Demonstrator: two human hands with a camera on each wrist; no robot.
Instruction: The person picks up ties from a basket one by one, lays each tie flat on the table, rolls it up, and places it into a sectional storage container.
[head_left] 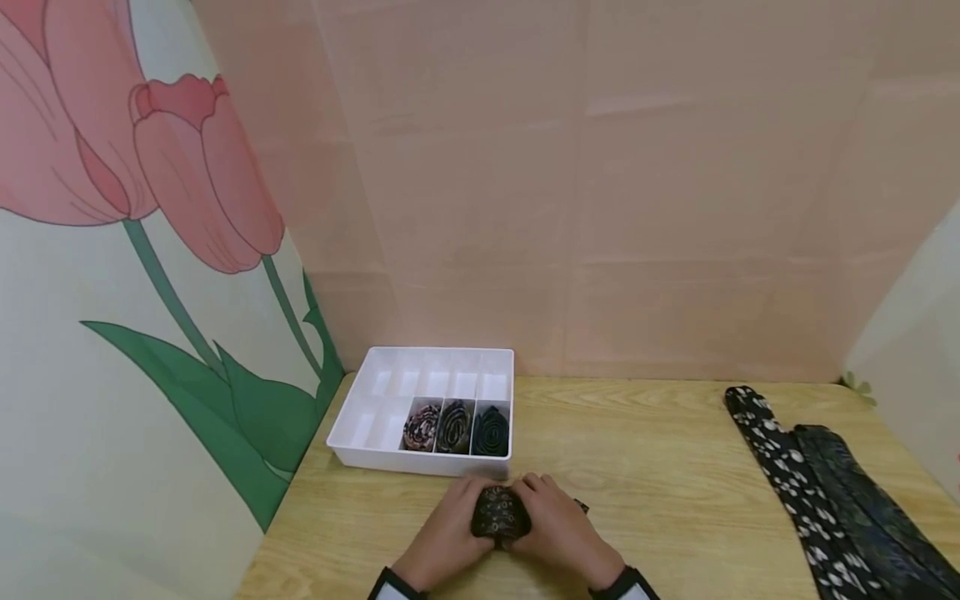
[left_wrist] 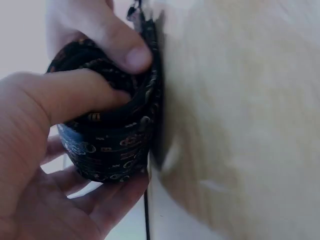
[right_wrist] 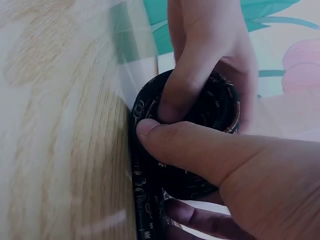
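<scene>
A black necktie (head_left: 498, 515) with a small pale pattern is wound into a thick roll near the front of the table. My left hand (head_left: 459, 521) grips one end of the roll, its thumb pressed into the coils, as the left wrist view shows. From the other side my right hand (head_left: 557, 527) holds it, thumb on the coiled edge in the right wrist view. A short tail of the tie (head_left: 582, 506) sticks out flat past the right hand. Behind the hands stands a white divided box (head_left: 367, 454); three rolled ties, including a dark green one (head_left: 491, 432), fill its front right compartments.
At the table's right lie two unrolled ties side by side: a black one with white flowers (head_left: 787, 475) and a dark bluish-green one (head_left: 862, 500). A pinkish covering (head_left: 600, 208) rises behind the wooden table (head_left: 637, 450), and a tulip-painted wall (head_left: 60, 400) bounds the left.
</scene>
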